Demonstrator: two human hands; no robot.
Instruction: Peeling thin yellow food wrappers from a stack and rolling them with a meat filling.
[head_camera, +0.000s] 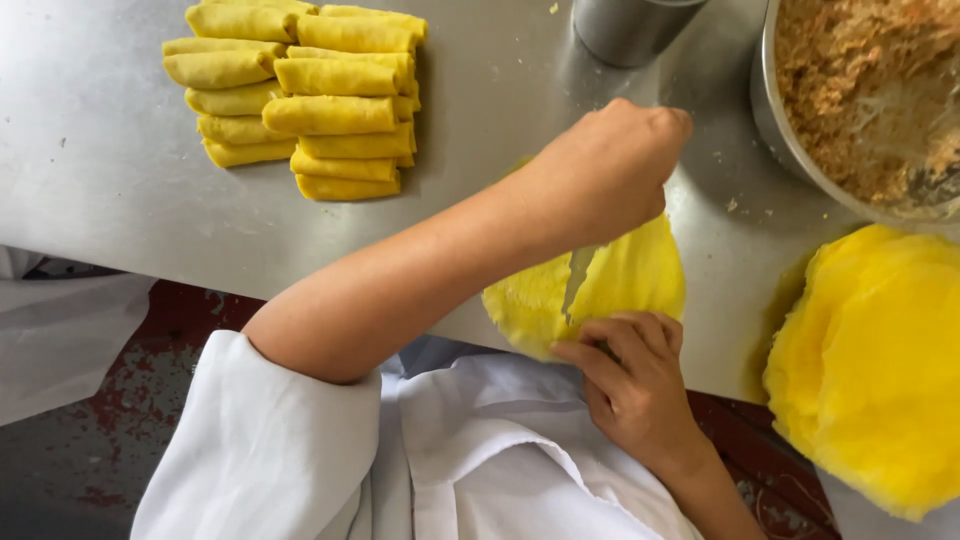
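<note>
- Reaching across from the left sleeve, the left hand (612, 160) is curled over the far edge of a torn yellow crepe (630, 280), fingers hidden, so I cannot tell its grip
- Right hand (628, 372) pinches the crepe's near edge at the steel table (100, 150) rim
- Rolled yellow crepes (305, 95) stacked well apart; crepe pile (880, 370) and filling bowl (775, 110) sit to the right

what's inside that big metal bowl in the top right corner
The metal bowl holds a brownish, crumbly filling, with bare metal at its lower right. The frame cuts the bowl off, so the rest of its contents is out of sight.
</note>
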